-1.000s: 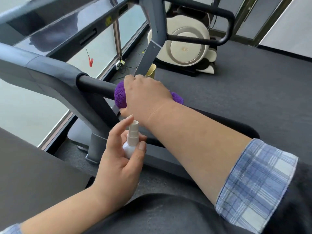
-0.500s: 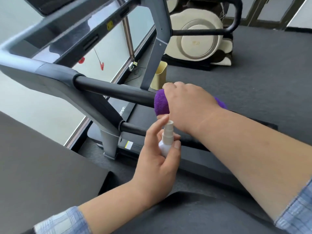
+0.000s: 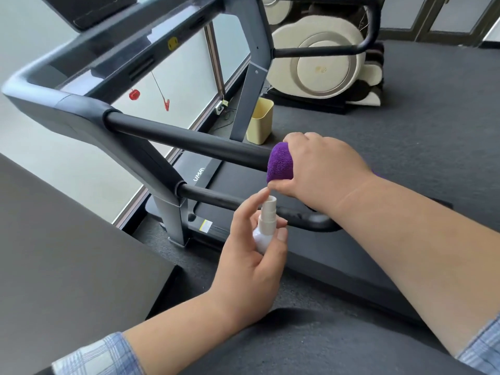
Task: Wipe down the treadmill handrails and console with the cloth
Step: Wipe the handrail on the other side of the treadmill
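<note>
My right hand (image 3: 322, 166) grips a purple cloth (image 3: 280, 165) wrapped around the black upper handrail (image 3: 189, 140) of the treadmill, near the rail's free end. My left hand (image 3: 251, 263) holds a small white spray bottle (image 3: 266, 227) just below the cloth, index finger raised beside the nozzle. A second, lower black rail (image 3: 216, 200) runs under my right wrist. The console (image 3: 89, 9) shows at the top left, tilted and partly cut off. The far handrail (image 3: 370, 31) curves at the top right.
A pale yellow bin (image 3: 261, 124) stands on the floor by the treadmill upright (image 3: 251, 82). A cream exercise machine (image 3: 324, 66) sits behind it. A red safety clip (image 3: 166, 104) hangs from the console. A dark flat surface (image 3: 67, 253) fills the lower left. The treadmill belt (image 3: 232, 174) lies below the rails.
My right hand has slid the purple cloth along the upper handrail away from the console, baring more of the rail. The left hand has kept the bottle just below it.
</note>
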